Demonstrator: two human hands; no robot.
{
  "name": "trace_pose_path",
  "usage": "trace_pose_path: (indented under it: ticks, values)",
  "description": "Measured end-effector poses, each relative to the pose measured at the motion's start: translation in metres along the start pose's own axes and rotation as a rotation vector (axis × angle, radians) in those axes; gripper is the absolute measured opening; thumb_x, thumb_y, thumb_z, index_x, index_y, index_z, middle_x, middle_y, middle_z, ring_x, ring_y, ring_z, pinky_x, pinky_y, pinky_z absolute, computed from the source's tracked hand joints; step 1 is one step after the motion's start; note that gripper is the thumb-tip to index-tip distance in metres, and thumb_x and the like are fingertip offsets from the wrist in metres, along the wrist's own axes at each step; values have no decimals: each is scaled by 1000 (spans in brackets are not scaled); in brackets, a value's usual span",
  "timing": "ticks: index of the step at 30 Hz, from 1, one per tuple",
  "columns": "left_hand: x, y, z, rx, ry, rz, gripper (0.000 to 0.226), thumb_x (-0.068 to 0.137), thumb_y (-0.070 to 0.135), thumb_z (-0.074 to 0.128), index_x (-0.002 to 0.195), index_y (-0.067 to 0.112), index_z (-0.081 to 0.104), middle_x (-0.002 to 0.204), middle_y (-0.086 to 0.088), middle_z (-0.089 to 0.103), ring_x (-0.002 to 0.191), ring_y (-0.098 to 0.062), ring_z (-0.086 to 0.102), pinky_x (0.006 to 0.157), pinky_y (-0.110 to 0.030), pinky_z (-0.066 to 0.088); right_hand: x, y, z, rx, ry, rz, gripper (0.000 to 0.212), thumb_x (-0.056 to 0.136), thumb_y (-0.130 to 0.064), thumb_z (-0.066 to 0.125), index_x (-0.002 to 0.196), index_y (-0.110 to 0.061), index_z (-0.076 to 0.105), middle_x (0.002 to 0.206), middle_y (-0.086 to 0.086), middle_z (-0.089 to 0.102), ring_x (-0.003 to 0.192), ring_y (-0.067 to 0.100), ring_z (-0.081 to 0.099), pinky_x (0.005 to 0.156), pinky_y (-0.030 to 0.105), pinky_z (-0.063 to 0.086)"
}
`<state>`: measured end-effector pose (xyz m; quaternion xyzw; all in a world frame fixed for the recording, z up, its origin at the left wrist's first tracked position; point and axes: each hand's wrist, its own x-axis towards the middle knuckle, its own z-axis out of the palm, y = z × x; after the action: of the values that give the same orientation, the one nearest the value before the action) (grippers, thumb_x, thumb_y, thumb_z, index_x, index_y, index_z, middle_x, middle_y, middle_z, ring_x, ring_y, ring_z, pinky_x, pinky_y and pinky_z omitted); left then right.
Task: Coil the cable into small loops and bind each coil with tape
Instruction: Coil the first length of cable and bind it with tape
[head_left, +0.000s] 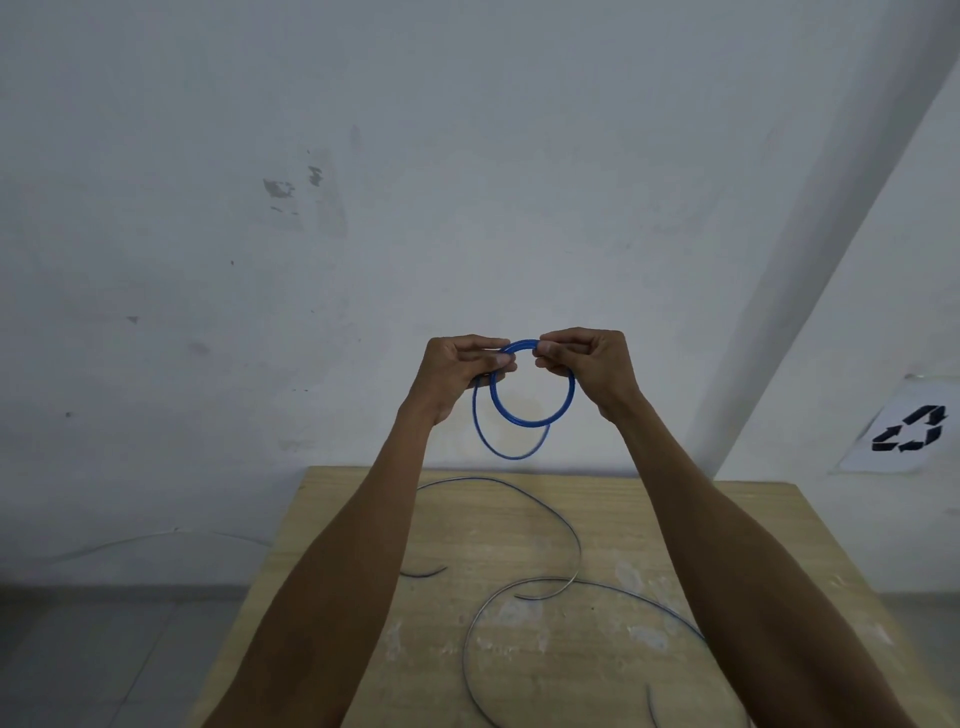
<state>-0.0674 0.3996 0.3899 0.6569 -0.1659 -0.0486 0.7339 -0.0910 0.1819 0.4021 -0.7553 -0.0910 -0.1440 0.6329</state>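
Blue cable coil is held aloft above the surface, 1 loose loop hanging lower.
The coil's top is pinched by the left hand and right hand, fingers clamped on it; slack is trailed across the surface. The next loop should be matched to the ring and pinned. No tape is seen.

coil: its top is hiding under the pinching fingertips of the left hand and right hand.
loose loop: its right side is showing only as a blur.
cable: it is passing under both forearms and running off the bottom edge.
table: the bottom edge is cutting off its near end.
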Motion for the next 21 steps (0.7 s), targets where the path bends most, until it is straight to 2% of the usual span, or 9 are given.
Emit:
trace_pose_path:
  ticks: [6,11,16,18,21]
  values:
    - [2,-4,-2,-27,46,9,27,91,0,72,117,-4,73,107,-19,78,99,-33,76,91,-35,61,-2,2,-10,-80,-127,46,29,91,-7,73,120,0,72,96,17,78,86,28,78,86,40,63]
    - [1,-5,-2,-57,22,-31,27,90,1,74,117,-5,73,106,-21,77,100,-35,76,91,-37,61,-4,7,-12,-44,-138,77,29,92,-5,72,120,0,71,96,16,79,87,29,78,86,41,63]
    - [3,-11,2,-26,95,21,27,90,0,74,116,-8,72,102,-22,78,95,-35,77,87,-37,63,-8,10,-9,-25,-136,90,30,94,-7,70,123,-1,69,100,16,78,91,28,78,90,45,61]
    - [3,-15,7,-56,172,58,27,90,-1,74,116,-8,72,100,-21,78,92,-32,78,84,-34,63,-7,13,-5,-65,-99,109,40,94,-21,72,130,-7,66,108,12,77,98,24,76,93,46,60]
    - [5,-18,13,-175,364,101,26,89,-3,74,114,-9,72,96,-19,78,86,-31,78,82,-34,63,-8,26,2,-224,126,227,61,93,-49,69,142,-15,56,138,7,63,121,20,62,104,39,50]
